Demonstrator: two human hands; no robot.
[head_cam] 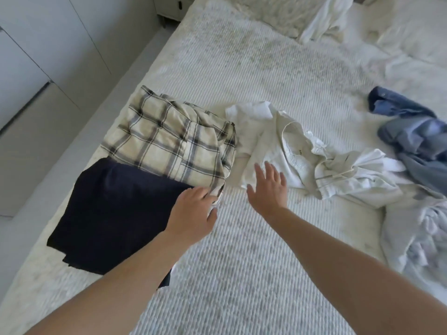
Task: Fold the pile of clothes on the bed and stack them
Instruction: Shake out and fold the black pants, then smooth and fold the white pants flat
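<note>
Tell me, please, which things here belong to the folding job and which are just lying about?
Job:
- plaid shirt, folded; left hand pinches its corner
- navy garment, folded
- white clothes, unfolded; right hand open above them
- blue shirt, unfolded
- pale garment, crumpled

Lying about:
- pillows
- nightstand
- bed itself

You have no legible text, label, brand, number or sign before you. The white shirt carries small dark marks inside its collar, too small and blurred to read as characters.
</note>
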